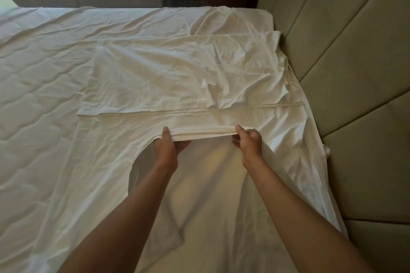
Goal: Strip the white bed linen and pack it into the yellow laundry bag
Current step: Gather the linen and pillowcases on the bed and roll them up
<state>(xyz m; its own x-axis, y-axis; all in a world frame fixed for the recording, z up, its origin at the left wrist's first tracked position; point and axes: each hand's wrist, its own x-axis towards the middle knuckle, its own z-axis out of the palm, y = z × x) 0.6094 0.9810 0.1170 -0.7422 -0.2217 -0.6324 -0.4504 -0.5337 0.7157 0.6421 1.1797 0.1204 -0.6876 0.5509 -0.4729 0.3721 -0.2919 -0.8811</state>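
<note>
Both our hands, left hand [168, 144] and right hand [248, 142], grip a folded edge of the creased white sheet [206, 133], fingers curled around it. At twelve o'clock another flat, wrinkled linen piece [168, 77] lies on the quilted mattress [33, 117].

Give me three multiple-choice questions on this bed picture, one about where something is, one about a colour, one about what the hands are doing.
1. Where does the folded pillowcase lie?
A. on the bed beyond the hands
B. on the bench
C. on the floor

2. What colour is the headboard?
A. beige
B. red
C. black

3. What are the left hand and right hand doing?
A. hanging idle
B. both gripping one folded edge of the sheet
C. holding a bottle

Answers:
1 A, it lies flat on the bed, farther from the camera than both hands.
2 A, its padded panels along the right side are beige.
3 B, the fingers of both curl round the same raised fold.
</note>
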